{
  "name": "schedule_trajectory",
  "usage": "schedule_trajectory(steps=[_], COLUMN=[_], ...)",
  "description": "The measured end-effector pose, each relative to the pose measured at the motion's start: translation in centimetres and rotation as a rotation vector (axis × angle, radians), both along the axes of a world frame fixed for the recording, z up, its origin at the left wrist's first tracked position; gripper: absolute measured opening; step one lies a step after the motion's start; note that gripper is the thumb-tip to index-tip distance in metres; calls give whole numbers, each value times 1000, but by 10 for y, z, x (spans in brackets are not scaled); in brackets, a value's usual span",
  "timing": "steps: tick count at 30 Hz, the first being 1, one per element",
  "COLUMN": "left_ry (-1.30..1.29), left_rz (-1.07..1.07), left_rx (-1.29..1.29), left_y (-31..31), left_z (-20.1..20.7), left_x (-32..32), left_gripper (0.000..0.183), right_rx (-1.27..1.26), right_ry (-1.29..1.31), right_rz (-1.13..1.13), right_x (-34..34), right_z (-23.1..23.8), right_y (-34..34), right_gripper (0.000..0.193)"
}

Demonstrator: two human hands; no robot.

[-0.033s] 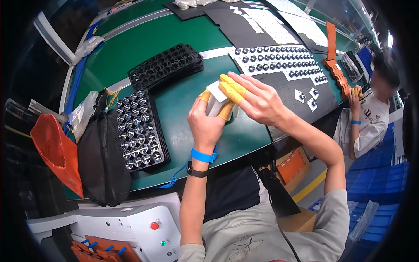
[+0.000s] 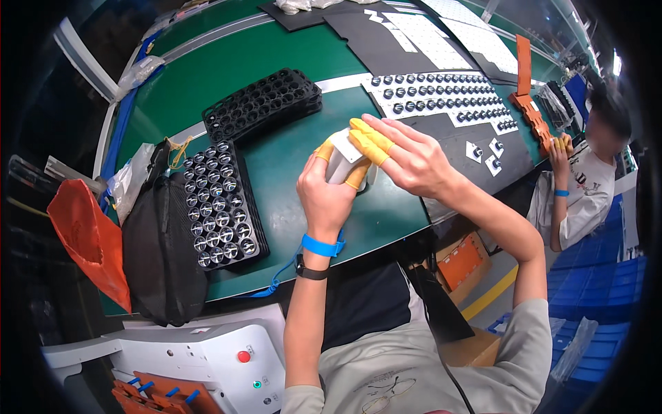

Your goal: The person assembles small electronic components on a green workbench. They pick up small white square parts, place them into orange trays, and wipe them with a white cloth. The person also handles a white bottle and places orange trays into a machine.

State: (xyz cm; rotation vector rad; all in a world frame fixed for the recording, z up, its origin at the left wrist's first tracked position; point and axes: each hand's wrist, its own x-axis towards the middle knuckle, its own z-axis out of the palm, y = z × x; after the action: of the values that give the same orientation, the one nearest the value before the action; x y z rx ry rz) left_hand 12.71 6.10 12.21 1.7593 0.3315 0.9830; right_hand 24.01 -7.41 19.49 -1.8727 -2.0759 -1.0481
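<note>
A small white plate (image 2: 347, 147) with tiny holes is between my hands above the green table, on top of a paler whitish piece whose kind I cannot make out. My left hand (image 2: 325, 196), in yellow finger covers and with a blue strap at the wrist, is closed round both from below, thumb on the right. From the right, my right hand (image 2: 407, 155) presses its covered fingertips together over the plate's edge; its thumb is hidden. To the left stands a black tray (image 2: 249, 231) filled with clear, shiny round lenses.
A stack of black trays with round pockets (image 2: 265, 103) lies farther back. White plates carrying black round parts (image 2: 431, 93) stand in rows on a dark board (image 2: 448, 145). A black bag (image 2: 165, 248) and orange pouch (image 2: 89, 234) hang left. A co-worker's hand (image 2: 560, 148) touches an orange strip (image 2: 531, 114).
My right hand and the white plate have shifted very slightly to the right. The grip looks the same.
</note>
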Motion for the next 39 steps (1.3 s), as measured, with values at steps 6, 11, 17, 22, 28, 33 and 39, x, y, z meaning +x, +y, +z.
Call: schedule_trajectory(steps=[6, 11, 17, 22, 28, 33, 39], left_ry=[-52, -36, -33, -52, -36, -73, -217], left_rz=[12, 19, 31, 45, 2, 126, 151], left_rx=[65, 52, 102, 146, 107, 353, 316], left_y=[3, 4, 3, 3, 0, 6, -2], left_z=[-5, -4, 0, 0, -2, 13, 42], left_x=[2, 2, 1, 0, -1, -11, -27], left_gripper=[41, 36, 38, 49, 69, 87, 59], right_rx=[0, 30, 96, 196, 297, 181, 137], right_ry=[21, -3, 146, 727, 1779, 1992, 2052], right_rz=[13, 28, 39, -229, 74, 141, 40], right_x=[-8, -2, 9, 4, 1, -11, -30], right_z=[2, 0, -5, -3, 12, 25, 38], right_y=[2, 11, 4, -8, -27, -41, -41], right_gripper=[45, 49, 44, 29, 31, 35, 30])
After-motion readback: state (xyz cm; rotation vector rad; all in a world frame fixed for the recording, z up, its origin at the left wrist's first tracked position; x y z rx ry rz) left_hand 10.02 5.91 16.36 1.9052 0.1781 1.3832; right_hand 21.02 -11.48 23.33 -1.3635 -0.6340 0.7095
